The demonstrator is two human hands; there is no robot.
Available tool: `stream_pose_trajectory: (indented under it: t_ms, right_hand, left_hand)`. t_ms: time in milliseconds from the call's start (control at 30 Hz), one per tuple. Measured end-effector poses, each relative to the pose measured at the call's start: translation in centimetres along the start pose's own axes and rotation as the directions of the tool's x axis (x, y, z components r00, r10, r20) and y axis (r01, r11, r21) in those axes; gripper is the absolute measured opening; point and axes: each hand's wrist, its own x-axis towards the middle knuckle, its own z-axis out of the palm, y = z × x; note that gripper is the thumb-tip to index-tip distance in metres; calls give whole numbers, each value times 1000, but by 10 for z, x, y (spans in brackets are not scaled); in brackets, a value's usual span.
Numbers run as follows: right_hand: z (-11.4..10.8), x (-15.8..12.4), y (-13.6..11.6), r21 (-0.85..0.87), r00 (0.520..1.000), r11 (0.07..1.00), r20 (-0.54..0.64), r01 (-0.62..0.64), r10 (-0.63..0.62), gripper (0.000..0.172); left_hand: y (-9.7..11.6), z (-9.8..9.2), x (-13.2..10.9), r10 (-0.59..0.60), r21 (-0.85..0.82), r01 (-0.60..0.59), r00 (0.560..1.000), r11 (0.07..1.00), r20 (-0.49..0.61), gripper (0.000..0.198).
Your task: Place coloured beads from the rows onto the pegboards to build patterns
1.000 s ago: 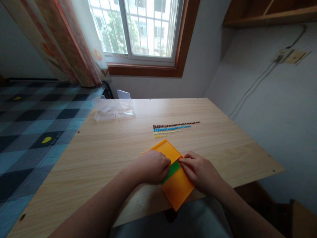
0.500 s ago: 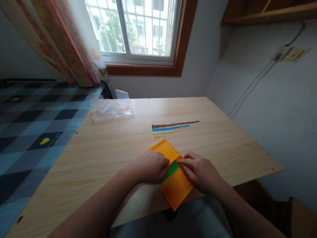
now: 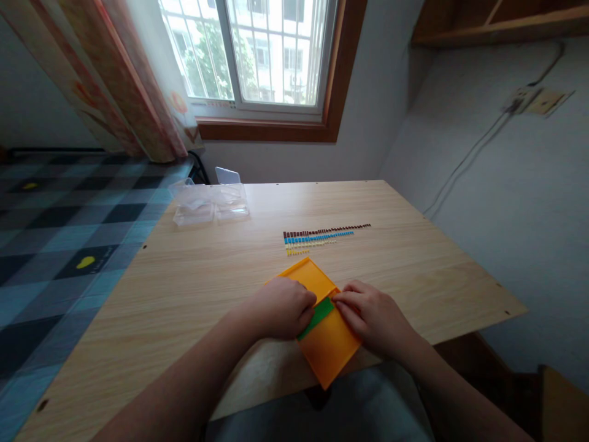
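A shallow orange plastic case (image 3: pixel 329 347) lies opened out and turned at an angle, over the front edge of the table. Across its middle runs a green strip (image 3: pixel 317 319). My left hand (image 3: pixel 288 307) is closed at the case's left side, its curled fingertips at the green strip; what lies under them is hidden. From the right, my right hand (image 3: pixel 368 313) grips the case's edge, with thumb and fingers pressed together near the strip's upper end. Just beyond the case, small pieces lie in rows: dark brown pieces (image 3: pixel 317 232), blue pieces (image 3: pixel 313 239), cream pieces (image 3: pixel 313 245) and yellow pieces (image 3: pixel 296 252).
Clear plastic boxes (image 3: pixel 193 212) with raised lids stand at the far left of the wooden table (image 3: pixel 207 264). A bed with a checked cover (image 3: pixel 59 239) adjoins the left side. Behind the table is a window (image 3: pixel 276 55); a cable (image 3: pixel 473 150) hangs on the right wall.
Both hands keep the same hold on the orange case. The whole view has shifted very slightly; nothing else visibly differs.
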Motion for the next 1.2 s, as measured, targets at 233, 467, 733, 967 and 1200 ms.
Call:
stream_pose_trajectory:
  t_ms: [233,467,733,967,1200]
  right_hand:
    - [3,2,1,-1,1000,1000,-14,4,-4,26]
    - [4,2,0,14,1000,1000,-20,-3,4,26]
    - [5,0,3,29,999,999,-32,-15,16,25]
    - [5,0,3,18,999,1000,-39,2,-1,24]
    - [6,1,2,7,999,1000,-43,-1,1,25]
  left_hand:
    - [0,0,0,-7,7,7,1000,1000,-1,25]
    - [2,-3,0,-10,26,9,1000,1000,13,23]
    - [2,-3,0,-17,23,16,1000,1000,8,23]
    - [2,-1,1,-21,36,21,1000,999,4,25]
    - [2,-1,0,-23,38,23,1000,999,-2,25]
